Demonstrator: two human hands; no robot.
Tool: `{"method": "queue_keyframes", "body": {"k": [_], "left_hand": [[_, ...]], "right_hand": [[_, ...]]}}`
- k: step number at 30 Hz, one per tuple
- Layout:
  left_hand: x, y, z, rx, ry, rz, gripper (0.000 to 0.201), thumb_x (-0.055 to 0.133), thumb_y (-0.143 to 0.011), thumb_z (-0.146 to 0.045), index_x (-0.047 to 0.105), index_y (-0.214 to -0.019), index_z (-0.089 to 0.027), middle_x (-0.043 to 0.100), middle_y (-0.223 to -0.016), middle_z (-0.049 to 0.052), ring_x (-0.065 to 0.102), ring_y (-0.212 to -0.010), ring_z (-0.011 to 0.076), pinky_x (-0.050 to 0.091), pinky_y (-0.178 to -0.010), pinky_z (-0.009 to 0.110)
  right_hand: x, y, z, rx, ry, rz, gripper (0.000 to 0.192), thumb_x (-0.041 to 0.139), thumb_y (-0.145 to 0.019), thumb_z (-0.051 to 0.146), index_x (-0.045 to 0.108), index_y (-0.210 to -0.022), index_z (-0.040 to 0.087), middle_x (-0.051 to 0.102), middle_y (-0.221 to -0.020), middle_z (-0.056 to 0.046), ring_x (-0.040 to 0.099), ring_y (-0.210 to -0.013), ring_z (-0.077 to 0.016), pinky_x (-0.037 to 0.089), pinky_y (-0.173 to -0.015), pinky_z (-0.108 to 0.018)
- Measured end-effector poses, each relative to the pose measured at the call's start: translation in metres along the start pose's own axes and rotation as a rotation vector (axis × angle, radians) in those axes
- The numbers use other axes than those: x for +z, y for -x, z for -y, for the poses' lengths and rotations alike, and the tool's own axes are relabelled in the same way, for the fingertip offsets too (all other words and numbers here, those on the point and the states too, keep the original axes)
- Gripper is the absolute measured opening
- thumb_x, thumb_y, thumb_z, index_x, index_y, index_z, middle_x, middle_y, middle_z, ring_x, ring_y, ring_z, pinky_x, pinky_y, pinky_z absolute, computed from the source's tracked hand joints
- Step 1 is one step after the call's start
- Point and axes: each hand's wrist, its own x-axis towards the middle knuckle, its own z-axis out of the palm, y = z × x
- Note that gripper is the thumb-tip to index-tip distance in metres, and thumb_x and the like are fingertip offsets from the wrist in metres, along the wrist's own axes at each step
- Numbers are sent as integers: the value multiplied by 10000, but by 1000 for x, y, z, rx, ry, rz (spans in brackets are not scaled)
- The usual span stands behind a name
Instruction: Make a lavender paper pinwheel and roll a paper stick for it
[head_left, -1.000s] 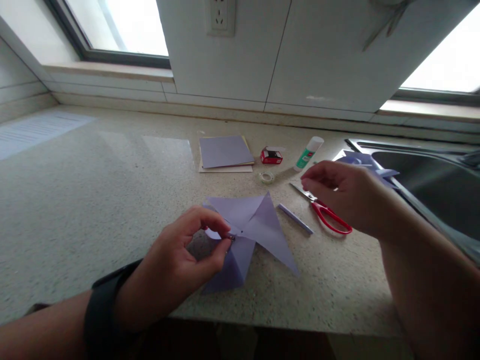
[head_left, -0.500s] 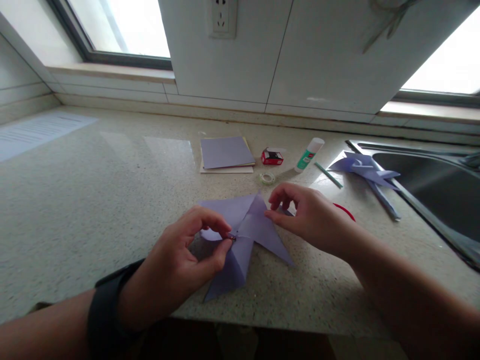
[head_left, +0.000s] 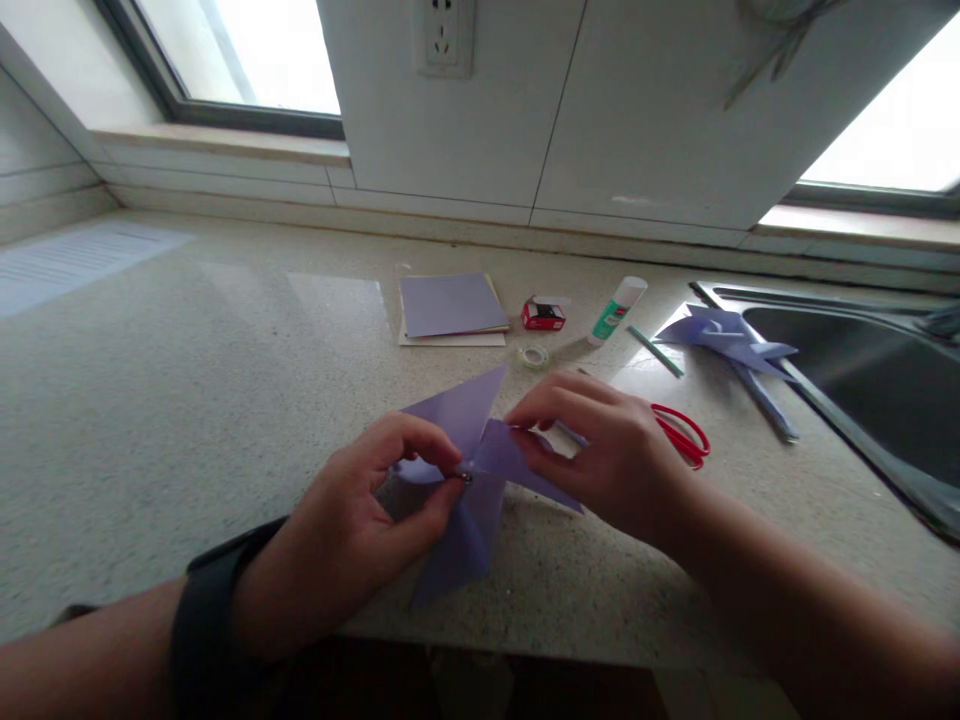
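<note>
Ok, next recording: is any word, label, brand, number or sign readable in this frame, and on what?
None can be read.
Glue stick: green label, print too small and blurred.
Small red box: markings blurred.
Printed sheet at far left of the counter: lines of text, far too small.
Purple paper pinwheel held by left hand and right hand: no text shows.

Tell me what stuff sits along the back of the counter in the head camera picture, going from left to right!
Stack of paper sheets → small red box → glue stick → thin green stick → finished purple pinwheel → sink.
</note>
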Motion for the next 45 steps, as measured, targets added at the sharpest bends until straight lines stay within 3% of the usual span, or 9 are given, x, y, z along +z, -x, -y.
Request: {"method": "queue_keyframes", "body": {"k": [4, 9, 15, 23, 28, 35, 39, 42, 45], "left_hand": [[-1, 1, 1, 15, 16, 10, 147, 646, -916, -194, 602, -1018, -291, 656, -955, -55, 642, -889, 103, 505, -784, 213], [0, 2, 3, 38, 26, 7, 186, 650, -917, -180, 591, -1031, -314, 642, -959, -70, 629, -912, 91, 498, -799, 191], [-1, 3, 4, -5, 43, 17, 119, 645, -935, -237, 595, -1025, -296, 658, -936, -55, 640, -845, 104, 505, -728, 207], [0, -7, 6, -186, 110, 78, 205, 672, -921, -359, 648, -1113, -290, 716, -994, -16, 681, -903, 160, 534, -771, 287], [-2, -9, 6, -261, 105, 121, 176, 664, -916, -409, 683, -1030, -277, 732, -993, -4, 682, -917, 200, 531, -770, 333], [-2, -5, 6, -219, 77, 125, 131, 657, -899, -336, 689, -1016, -285, 730, -968, -15, 675, -886, 191, 521, -789, 333], [-2, -4, 2, -188, 77, 118, 132, 663, -879, -287, 682, -1009, -283, 732, -965, -25, 688, -870, 167, 528, -771, 296], [-2, -6, -1, -169, 70, 125, 130, 663, -870, -258, 684, -998, -269, 734, -956, -22, 696, -865, 158, 535, -767, 279], [-2, -6, -3, -119, 47, 127, 124, 659, -868, -235, 693, -985, -258, 735, -962, -9, 699, -881, 166, 538, -766, 285]], "right_hand": [[2, 2, 6, -181, 116, 15, 93, 666, -941, 177, 706, -1026, 177, 689, -913, -37, 614, -812, -157, 472, -718, -309], [0, 3, 12, -296, 250, 15, 150, 642, -945, 129, 708, -1078, 150, 669, -894, -50, 570, -742, -152, 441, -628, -304], [-2, 4, 16, -400, 306, 6, 161, 597, -955, 76, 698, -1075, 108, 671, -879, -68, 580, -767, -169, 464, -635, -314], [0, 5, 16, -370, 312, 13, 151, 609, -954, 86, 694, -1078, 89, 656, -864, -70, 561, -743, -158, 440, -591, -301], [2, 1, 12, -371, 182, 87, 175, 642, -949, 141, 714, -1105, 112, 680, -883, -68, 581, -749, -160, 464, -612, -302], [4, 0, 3, -107, -225, 148, 176, 620, -973, 165, 702, -1124, 129, 654, -1001, -75, 621, -886, -133, 527, -764, -258], [4, 1, 4, 52, -248, 220, 293, 640, -975, 256, 642, -1258, 182, 644, -1118, -66, 589, -773, -101, 518, -691, -242], [2, -1, 6, 77, -269, 288, 307, 635, -977, 276, 632, -1273, 192, 630, -1190, -82, 612, -920, -136, 534, -800, -273], [1, -2, 7, 77, -304, 335, 213, 652, -962, 264, 667, -1162, 191, 616, -1165, -77, 605, -1001, -150, 528, -863, -288]]}}
